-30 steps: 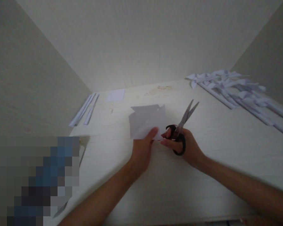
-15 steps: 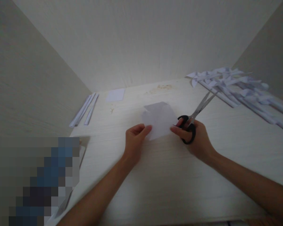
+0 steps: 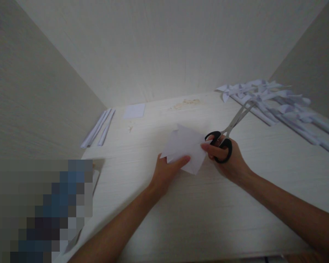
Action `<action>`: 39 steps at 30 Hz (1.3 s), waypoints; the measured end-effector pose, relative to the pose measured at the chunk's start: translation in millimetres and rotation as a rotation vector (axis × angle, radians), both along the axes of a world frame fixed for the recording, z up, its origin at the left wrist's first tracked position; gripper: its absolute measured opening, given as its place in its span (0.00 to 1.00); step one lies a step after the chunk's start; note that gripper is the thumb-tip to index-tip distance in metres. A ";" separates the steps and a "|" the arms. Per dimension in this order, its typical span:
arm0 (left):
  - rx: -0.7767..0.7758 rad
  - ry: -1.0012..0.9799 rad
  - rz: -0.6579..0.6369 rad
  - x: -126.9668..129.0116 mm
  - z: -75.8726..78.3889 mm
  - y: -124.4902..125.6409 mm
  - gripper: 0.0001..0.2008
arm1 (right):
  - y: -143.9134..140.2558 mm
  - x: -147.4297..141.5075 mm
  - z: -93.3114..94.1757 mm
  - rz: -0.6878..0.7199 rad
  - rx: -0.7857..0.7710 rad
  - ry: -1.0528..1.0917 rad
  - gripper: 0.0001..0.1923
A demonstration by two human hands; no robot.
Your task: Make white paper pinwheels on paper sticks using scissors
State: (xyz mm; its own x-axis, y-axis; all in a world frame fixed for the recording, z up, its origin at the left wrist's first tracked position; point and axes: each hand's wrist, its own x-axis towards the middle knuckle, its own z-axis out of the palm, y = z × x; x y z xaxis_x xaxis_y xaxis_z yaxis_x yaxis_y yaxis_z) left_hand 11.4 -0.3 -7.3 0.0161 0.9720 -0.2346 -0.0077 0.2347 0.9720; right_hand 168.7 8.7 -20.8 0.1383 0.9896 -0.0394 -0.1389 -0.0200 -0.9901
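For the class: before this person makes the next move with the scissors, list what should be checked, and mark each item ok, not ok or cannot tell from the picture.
1. The left hand grips the folded white paper at its near edge: ok.
2. The right hand has fingers through the black handles of the scissors: ok.
3. Blades shut, pointing away from both hands: ok.
4. Left fingers clear of the blades: ok.
5. Blades clear of the pile of paper pinwheels at the far right: cannot tell; the tips overlap it in this view.
6. A cut line marked on the paper: cannot tell.
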 end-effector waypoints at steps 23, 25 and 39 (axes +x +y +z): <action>0.090 0.004 0.257 7.2 0.1 -0.2 0.13 | -12.8 -10.8 4.6 0.348 -0.054 -0.168 0.15; 0.104 0.014 0.253 6.7 0.8 0.0 0.13 | -13.6 -11.1 3.9 0.370 -0.043 -0.155 0.15; 0.107 0.053 0.106 8.9 2.7 -6.5 0.11 | -13.7 -13.9 6.9 0.147 -0.032 -0.247 0.17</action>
State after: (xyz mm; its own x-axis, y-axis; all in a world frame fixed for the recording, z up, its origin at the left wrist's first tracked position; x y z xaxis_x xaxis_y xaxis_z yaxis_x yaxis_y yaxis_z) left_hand 20.3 -6.8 -4.6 -0.0976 0.9870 -0.1274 0.0250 0.1304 0.9911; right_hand 154.9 -5.0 -13.9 0.0031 0.9985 -0.0541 0.1130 -0.0541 -0.9921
